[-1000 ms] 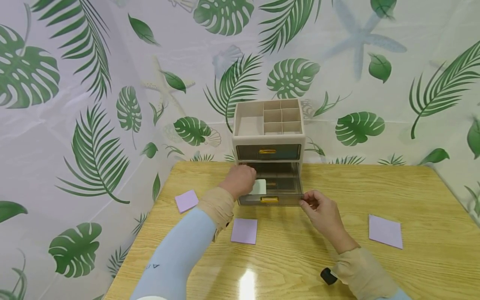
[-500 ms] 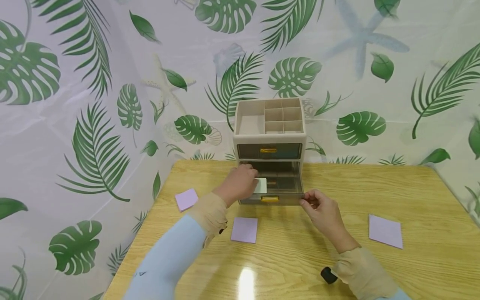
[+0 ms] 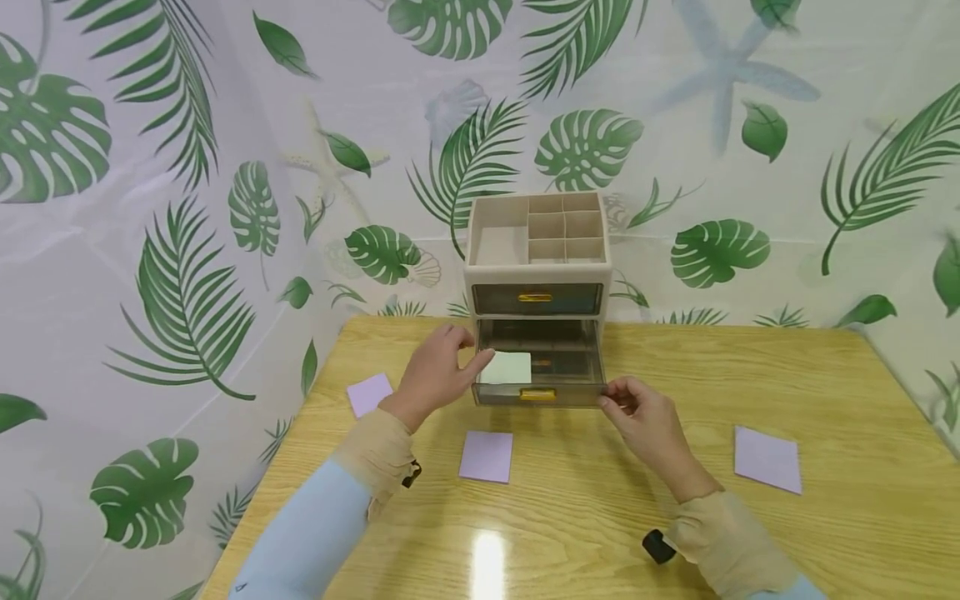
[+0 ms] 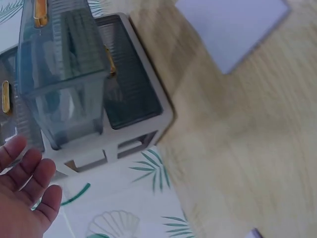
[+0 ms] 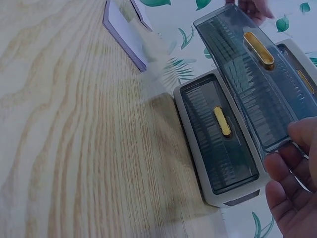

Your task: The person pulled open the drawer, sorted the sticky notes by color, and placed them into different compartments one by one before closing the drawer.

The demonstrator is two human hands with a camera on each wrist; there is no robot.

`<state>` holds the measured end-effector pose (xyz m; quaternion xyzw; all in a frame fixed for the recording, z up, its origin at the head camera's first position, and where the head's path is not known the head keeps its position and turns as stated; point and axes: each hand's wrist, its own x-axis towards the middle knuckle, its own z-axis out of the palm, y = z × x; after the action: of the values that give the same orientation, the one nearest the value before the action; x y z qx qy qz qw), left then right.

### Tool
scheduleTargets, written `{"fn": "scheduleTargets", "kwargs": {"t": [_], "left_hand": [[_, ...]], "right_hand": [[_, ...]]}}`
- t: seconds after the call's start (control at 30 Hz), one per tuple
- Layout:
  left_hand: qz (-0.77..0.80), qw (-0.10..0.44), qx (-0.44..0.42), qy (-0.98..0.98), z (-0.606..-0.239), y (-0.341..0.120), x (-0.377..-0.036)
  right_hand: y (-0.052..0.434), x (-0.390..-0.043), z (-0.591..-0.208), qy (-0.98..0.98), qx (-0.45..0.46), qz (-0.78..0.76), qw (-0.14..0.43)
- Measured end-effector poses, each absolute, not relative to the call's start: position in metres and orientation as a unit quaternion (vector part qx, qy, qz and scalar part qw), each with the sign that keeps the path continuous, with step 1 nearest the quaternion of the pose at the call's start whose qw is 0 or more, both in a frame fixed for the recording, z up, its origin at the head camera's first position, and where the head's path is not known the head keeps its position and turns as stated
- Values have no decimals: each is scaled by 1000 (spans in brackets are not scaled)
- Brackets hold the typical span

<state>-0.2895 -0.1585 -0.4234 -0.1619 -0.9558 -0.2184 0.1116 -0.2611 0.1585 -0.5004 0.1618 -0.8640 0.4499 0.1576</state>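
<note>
Head view: wooden table (image 3: pixel 750 392) against a leaf-print backdrop (image 3: pixel 150 208). Centred at the far edge stands 1 beige organiser (image 3: pixel 537 258), open compartments on top, w/ 2 smoked drawers: upper drawer (image 3: pixel 537 298) closed, lower drawer (image 3: pixel 542 367) pulled out toward the person, prob. to give access from above. Inside it, at the left, lies 1 pale green note pad (image 3: pixel 508 367). Left hand (image 3: pixel 433 377) is at the drawer's left front corner, fingers loosely spread, thumb tip touching the pad's near corner, nothing pinched; left wrist view shows the fingers straight and side by side. Right hand (image 3: pixel 647 421) has its fingers curled at the drawer's right front corner; looks like it steadies the drawer, exact contact cannot be told. 3 lilac note pads lie flat and well apart on the table: left (image 3: pixel 370 393), centre (image 3: pixel 487 456), right (image 3: pixel 767 459). Smallest: 1 black wrist-cam mount per forearm (2), e.g. (image 3: pixel 657 547).
</note>
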Motion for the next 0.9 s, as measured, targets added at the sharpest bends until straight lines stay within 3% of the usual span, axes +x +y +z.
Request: {"fn": "scheduleTargets", "kwargs": {"t": [0.27, 0.9], "left_hand": [[-268, 69, -145, -950, -443, -171, -272], [-379, 119, -148, -906, -480, -169, -252]], "right_hand": [[159, -261, -497, -871, 159, 441, 148], [168, -255, -497, -891, 154, 422, 72]]}}
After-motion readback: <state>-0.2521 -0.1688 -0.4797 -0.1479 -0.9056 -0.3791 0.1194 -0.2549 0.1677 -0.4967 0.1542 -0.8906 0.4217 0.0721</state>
